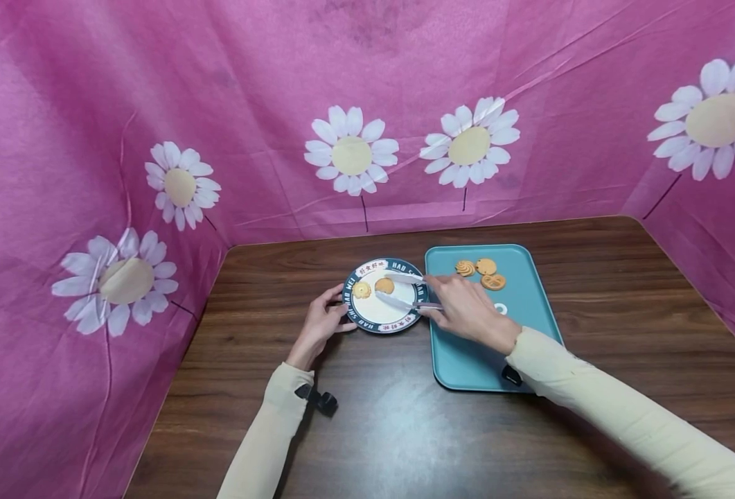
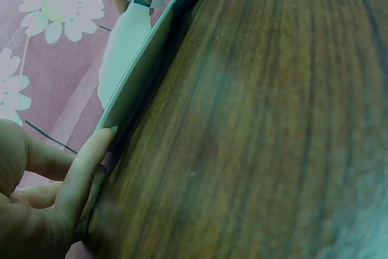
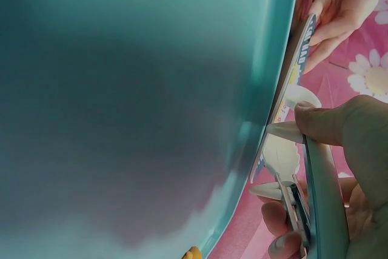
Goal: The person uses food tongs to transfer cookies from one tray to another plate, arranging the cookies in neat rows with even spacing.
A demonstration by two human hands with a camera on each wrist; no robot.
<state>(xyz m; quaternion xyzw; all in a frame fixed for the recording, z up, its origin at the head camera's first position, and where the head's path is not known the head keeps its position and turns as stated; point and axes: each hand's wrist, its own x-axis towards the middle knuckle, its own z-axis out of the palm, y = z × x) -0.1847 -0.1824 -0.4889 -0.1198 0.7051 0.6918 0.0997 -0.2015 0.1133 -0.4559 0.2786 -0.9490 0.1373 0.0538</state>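
A round plate (image 1: 367, 325) with a dark patterned rim stands on the table, left of the tray. My left hand (image 1: 325, 319) holds its left edge, thumb on the near side and fingers farther round. My right hand (image 1: 470, 312) grips a pair of tongs (image 3: 324, 192) with pale flat blades. Those blades reach over the plate, spread to either side of a round brown cookie (image 1: 384, 285). Left of it lies a paler swirled cookie (image 1: 361, 290). In the left wrist view, one tong blade (image 2: 124, 53) shows above the plate's edge.
A teal tray (image 1: 467, 360) lies right of the plate, under my right forearm. On its far part sit a swirled cookie (image 1: 465, 268), a round cookie (image 1: 486, 266) and a patterned cookie (image 1: 493, 282). A pink flowered cloth (image 1: 255, 173) hangs behind the wooden table (image 1: 367, 430).
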